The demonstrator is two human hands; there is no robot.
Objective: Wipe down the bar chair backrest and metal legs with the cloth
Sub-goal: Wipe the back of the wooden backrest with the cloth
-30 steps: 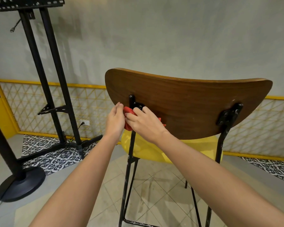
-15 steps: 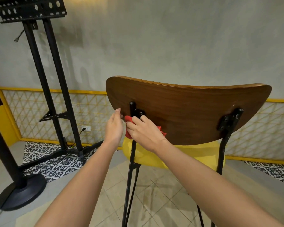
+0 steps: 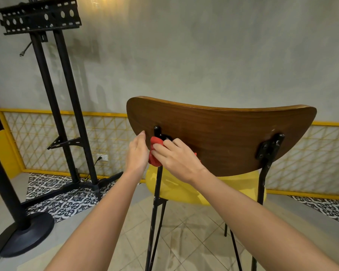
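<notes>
A bar chair stands in front of me with a curved brown wooden backrest (image 3: 219,133), a yellow seat (image 3: 186,190) and thin black metal legs (image 3: 155,222). A red cloth (image 3: 155,151) is pressed against the lower left of the backrest, around the left black bracket (image 3: 158,132). My right hand (image 3: 176,157) lies over the cloth and holds it against the bracket and post. My left hand (image 3: 136,153) touches the cloth's left side, fingers together against the backrest's edge. Most of the cloth is hidden under my right hand.
A tall black TV stand (image 3: 57,98) with a mounting plate stands at the left on patterned tiles. A black pole with a round base (image 3: 24,237) is at the near left. A grey wall with yellow lattice panelling (image 3: 67,141) runs behind the chair.
The view has tilted up, so the chair sits lower in frame. Both hands stay on the red cloth at the left bracket, shifting only slightly.
</notes>
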